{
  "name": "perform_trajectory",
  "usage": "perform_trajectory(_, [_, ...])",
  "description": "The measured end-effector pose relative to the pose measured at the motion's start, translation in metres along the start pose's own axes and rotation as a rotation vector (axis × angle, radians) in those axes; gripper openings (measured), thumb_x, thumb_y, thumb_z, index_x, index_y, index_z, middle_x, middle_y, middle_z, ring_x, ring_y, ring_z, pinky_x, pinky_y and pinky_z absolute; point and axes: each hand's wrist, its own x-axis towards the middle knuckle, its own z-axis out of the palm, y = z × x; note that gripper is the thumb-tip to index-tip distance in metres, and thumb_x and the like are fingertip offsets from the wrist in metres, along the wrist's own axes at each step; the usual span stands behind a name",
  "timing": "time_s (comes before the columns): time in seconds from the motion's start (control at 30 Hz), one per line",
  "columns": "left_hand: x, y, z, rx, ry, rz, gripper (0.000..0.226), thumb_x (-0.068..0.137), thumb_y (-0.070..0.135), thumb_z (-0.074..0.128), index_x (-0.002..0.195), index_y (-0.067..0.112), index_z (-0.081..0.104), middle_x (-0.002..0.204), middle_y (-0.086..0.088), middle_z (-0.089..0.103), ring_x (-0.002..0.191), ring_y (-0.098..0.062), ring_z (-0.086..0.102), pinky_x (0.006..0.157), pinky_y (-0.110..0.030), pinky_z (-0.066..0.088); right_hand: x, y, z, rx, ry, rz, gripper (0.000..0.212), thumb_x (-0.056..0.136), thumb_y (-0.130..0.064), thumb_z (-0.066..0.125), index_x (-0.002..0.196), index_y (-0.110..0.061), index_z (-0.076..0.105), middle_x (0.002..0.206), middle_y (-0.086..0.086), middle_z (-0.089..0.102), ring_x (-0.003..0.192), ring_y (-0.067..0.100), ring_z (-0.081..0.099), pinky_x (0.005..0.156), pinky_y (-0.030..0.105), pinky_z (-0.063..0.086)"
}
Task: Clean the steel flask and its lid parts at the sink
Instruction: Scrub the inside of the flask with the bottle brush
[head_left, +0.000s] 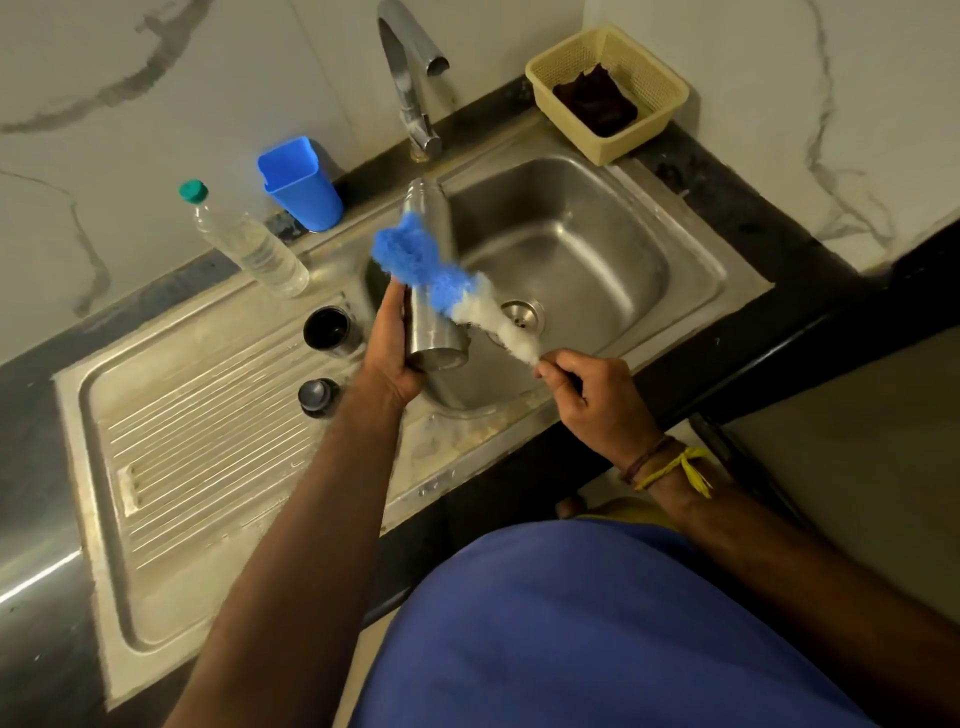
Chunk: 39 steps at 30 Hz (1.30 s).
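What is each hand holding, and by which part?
The left hand grips the steel flask near its base. The right hand pinches the bottle brush at its handle end.

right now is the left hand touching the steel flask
Touching. The head view shows the left hand wrapped round the lower body of the steel flask, fingers against the metal, holding it tilted over the sink.

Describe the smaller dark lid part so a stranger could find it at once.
Start at the steel sink and look to its ribbed draining board. Two dark pieces stand near the basin edge; the stopper is the nearer, smaller one, domed and closed, unlike the open cup.
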Motion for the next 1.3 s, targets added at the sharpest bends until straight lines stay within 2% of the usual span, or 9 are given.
perform_trajectory(0.07, [-0.002,-0.005,-0.004,0.001,0.017,0.016,0.049,0.100,0.059,0.049,0.115,0.016,0.069,0.101,-0.008,0.074,0.083,-0.021,0.070,0.078,-0.039,0.056,0.002,-0.002,0.002,0.005,-0.009,-0.003,0.018,0.100,-0.017,0.057,0.100,-0.008,0.072,0.074,-0.008,0.063,0.063,-0.002,0.058,0.055,0.006,0.037])
perform_trajectory(0.2, [-0.009,-0.007,-0.012,-0.021,-0.003,0.045,0.063,0.096,0.068,0.049,0.130,0.017,0.064,0.113,-0.010,0.073,0.091,-0.024,0.070,0.085,-0.042,0.056,0.007,-0.002,0.007,0.027,0.005,0.014,0.019,0.100,-0.019,0.057,0.100,-0.008,0.072,0.075,-0.003,0.067,0.062,0.003,0.059,0.056,0.009,0.041])
perform_trajectory(0.33, [-0.017,-0.009,-0.021,-0.072,-0.004,0.062,0.055,0.096,0.060,0.056,0.130,0.017,0.062,0.113,-0.010,0.073,0.093,-0.024,0.069,0.089,-0.045,0.054,0.005,-0.002,0.010,-0.016,-0.015,-0.027,0.020,0.100,-0.020,0.057,0.100,-0.008,0.072,0.074,-0.002,0.068,0.061,0.004,0.059,0.054,0.011,0.042])
perform_trajectory(0.47, [-0.025,-0.020,-0.022,-0.054,0.012,0.037,0.064,0.091,0.055,0.065,0.135,0.010,0.057,0.108,-0.014,0.072,0.094,-0.028,0.069,0.089,-0.046,0.055,0.014,-0.001,0.010,-0.031,0.051,0.003,0.019,0.099,-0.019,0.057,0.094,-0.008,0.072,0.071,-0.005,0.065,0.061,0.001,0.059,0.054,0.010,0.040])
perform_trajectory(0.67, [-0.032,-0.029,-0.031,0.060,0.006,0.094,0.050,0.099,0.050,0.055,0.133,0.014,0.058,0.108,-0.016,0.073,0.099,-0.031,0.069,0.094,-0.051,0.053,0.047,-0.005,0.004,-0.133,0.076,-0.077,0.024,0.099,-0.028,0.053,0.094,-0.013,0.070,0.078,0.004,0.072,0.067,0.020,0.066,0.058,0.031,0.053])
perform_trajectory(0.83, [-0.038,-0.038,-0.038,0.071,0.020,0.075,0.068,0.091,0.056,0.063,0.143,0.013,0.055,0.137,-0.023,0.062,0.122,-0.038,0.062,0.094,-0.049,0.057,0.030,0.002,0.015,-0.102,-0.002,-0.024,0.032,0.099,-0.037,0.049,0.091,-0.014,0.069,0.072,0.001,0.069,0.062,0.017,0.063,0.056,0.042,0.053])
perform_trajectory(1.0, [-0.039,-0.045,-0.038,0.060,0.070,0.000,0.071,0.085,0.055,0.069,0.140,0.011,0.056,0.130,-0.024,0.066,0.114,-0.037,0.065,0.085,-0.043,0.059,0.060,-0.002,0.024,-0.051,0.085,0.017,0.022,0.099,-0.022,0.055,0.090,-0.010,0.072,0.081,0.004,0.073,0.072,0.019,0.068,0.065,0.041,0.058])
perform_trajectory(1.13, [-0.035,-0.045,-0.043,0.043,0.130,-0.002,0.066,0.091,0.057,0.057,0.136,0.009,0.057,0.108,-0.020,0.073,0.096,-0.030,0.072,0.077,-0.039,0.059,0.050,0.001,0.021,-0.094,0.003,0.001,0.028,0.098,-0.031,0.053,0.087,-0.013,0.070,0.075,0.003,0.072,0.065,0.018,0.066,0.058,0.038,0.054])
perform_trajectory(1.3, [-0.030,-0.041,-0.049,0.010,0.145,0.036,0.061,0.099,0.056,0.048,0.138,0.009,0.055,0.101,-0.016,0.073,0.092,-0.029,0.071,0.072,-0.038,0.058,0.050,0.003,0.032,-0.028,0.006,0.022,0.019,0.098,-0.019,0.059,0.087,-0.012,0.073,0.075,0.003,0.072,0.063,0.008,0.061,0.058,0.010,0.044])
